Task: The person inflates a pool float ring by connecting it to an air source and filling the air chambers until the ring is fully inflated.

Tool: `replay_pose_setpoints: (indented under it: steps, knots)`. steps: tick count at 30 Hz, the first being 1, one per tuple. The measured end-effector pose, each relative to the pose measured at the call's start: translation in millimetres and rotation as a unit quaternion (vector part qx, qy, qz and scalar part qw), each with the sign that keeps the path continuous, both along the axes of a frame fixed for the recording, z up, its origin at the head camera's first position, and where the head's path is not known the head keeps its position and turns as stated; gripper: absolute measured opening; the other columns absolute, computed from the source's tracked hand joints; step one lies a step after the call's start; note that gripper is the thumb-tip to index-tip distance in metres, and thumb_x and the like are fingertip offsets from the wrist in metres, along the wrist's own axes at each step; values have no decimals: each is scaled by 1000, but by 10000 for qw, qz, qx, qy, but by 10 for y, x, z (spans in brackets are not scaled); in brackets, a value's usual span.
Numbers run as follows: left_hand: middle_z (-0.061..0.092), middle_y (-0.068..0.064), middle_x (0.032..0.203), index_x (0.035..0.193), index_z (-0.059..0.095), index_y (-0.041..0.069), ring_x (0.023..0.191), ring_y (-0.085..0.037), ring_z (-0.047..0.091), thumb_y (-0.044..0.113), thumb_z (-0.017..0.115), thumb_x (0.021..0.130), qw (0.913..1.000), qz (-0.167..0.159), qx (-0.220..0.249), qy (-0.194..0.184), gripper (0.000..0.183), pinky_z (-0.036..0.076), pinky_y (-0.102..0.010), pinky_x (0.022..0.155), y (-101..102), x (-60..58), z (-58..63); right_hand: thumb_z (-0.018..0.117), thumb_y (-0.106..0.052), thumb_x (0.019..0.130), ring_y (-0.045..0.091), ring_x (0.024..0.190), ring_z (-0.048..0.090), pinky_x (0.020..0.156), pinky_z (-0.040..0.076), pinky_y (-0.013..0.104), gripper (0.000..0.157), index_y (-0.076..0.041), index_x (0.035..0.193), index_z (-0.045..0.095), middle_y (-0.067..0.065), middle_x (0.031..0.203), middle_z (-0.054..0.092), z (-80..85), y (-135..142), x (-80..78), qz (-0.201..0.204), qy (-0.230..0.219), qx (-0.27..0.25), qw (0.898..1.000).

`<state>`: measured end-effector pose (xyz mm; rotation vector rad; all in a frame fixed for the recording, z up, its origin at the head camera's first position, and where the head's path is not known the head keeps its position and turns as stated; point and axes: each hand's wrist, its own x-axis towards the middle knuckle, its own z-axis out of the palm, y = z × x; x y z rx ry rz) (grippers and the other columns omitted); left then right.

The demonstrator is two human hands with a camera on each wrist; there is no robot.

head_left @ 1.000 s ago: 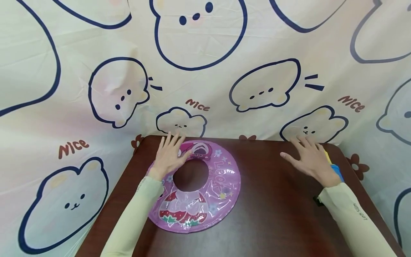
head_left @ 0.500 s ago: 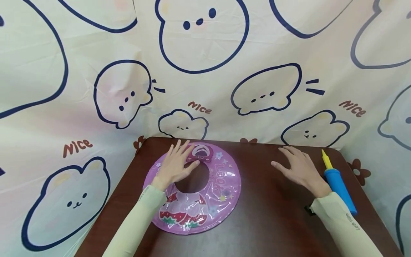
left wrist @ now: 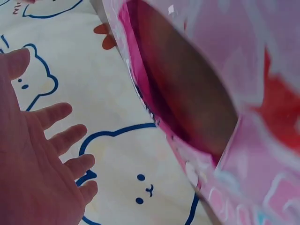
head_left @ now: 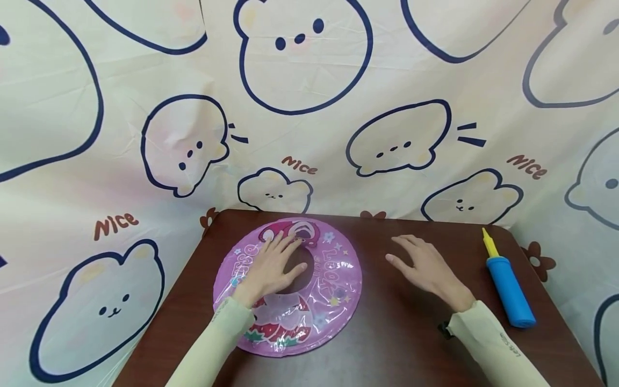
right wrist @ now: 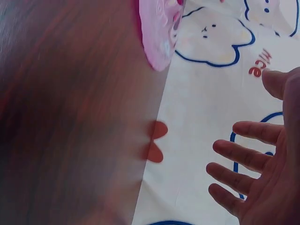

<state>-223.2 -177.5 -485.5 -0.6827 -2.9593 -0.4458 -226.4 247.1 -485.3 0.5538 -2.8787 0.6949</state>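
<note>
A pink-purple inflatable swim ring (head_left: 333, 317), printed with strawberries and lettering, lies flat on the left part of the table. Over its left side and centre hole is my left hand (head_left: 271, 269), fingers spread and nothing gripped. In the left wrist view that hand (left wrist: 42, 154) appears apart from the ring (left wrist: 262, 117). My right hand (head_left: 430, 271) hovers to the right of the ring, over the table, with relaxed fingers and nothing held. The right wrist view has the same hand (right wrist: 262, 164) off the tabletop, the ring's edge (right wrist: 159, 37) beyond it.
A blue hand pump (head_left: 510, 293) with a yellow nozzle (head_left: 489, 242) lies near the right edge of the dark brown table (head_left: 387, 333). Behind and beside the table hangs a pale cloth (head_left: 309, 134) with bear drawings.
My right hand has moved left and nearer, away from the pump, which it and the sleeve had partly covered. My left hand has shifted slightly right and nearer across the swim ring.
</note>
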Motion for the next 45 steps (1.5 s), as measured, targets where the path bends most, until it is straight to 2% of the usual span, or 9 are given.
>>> replay_pose_setpoints:
  steps: [4,8,12,17,23,26,32,38,45]
  knots:
    - [34,-10,174,164,43,17,164,-41,20,64,54,102,9999,-123,107,-35,79,7,-63,133,37,66,-81,60,-62,103,44,142,53,114,41,75,70,-14,154,55,17,157,55,-24,-119,52,50,-80,-131,9999]
    - [35,-11,174,163,45,16,164,-42,20,59,59,101,9995,-234,191,-32,77,15,-64,132,81,118,-165,65,-59,102,41,140,56,111,47,71,68,-15,153,57,14,155,57,-50,-236,91,135,-137,-154,9997]
    - [37,-12,172,161,47,13,163,-43,23,48,64,102,9988,-444,190,-2,71,20,-63,132,136,157,-227,74,-49,99,37,138,59,108,53,65,64,-16,152,58,10,152,60,-83,-372,140,257,-251,-254,9990]
    - [42,-15,169,157,51,8,161,-45,27,37,69,101,9973,-710,201,-59,66,20,-62,131,210,208,-264,80,-36,97,31,133,64,107,56,59,55,-17,146,63,6,144,65,-177,-560,201,408,-354,-548,9970]
    - [46,-18,165,154,53,2,159,-48,31,36,73,100,9961,-854,163,-116,66,23,-64,130,299,252,-303,79,-24,99,24,119,68,104,59,50,43,-12,139,68,6,131,70,-412,-794,224,928,-356,-924,9907]
    - [47,-20,164,152,54,1,158,-49,32,33,72,101,9955,-922,178,-144,63,24,-66,129,330,273,-309,79,-21,99,20,106,68,95,62,42,41,-11,138,69,4,123,70,-481,-908,237,1136,-472,-1065,9867]
    - [47,-22,164,153,53,0,158,-49,31,28,73,100,9929,-1104,345,-274,64,25,-65,129,377,308,-337,79,-16,98,17,107,70,94,63,36,45,-10,141,66,4,125,73,-558,-1101,246,1487,-684,-1261,9784]
    - [47,-21,164,153,53,1,157,-46,35,26,73,98,9915,-1216,352,-295,63,31,-61,127,447,310,-397,80,-9,95,18,100,72,90,64,37,31,-6,126,74,7,114,77,-645,-1234,224,1748,-330,-1197,9767]
    - [50,-19,162,151,56,3,156,-42,38,26,71,100,9902,-1351,199,-306,58,34,-59,127,517,300,-435,80,-10,95,8,85,68,80,61,30,8,-13,102,81,-5,91,76,-714,-1321,166,1661,-194,-857,9822]
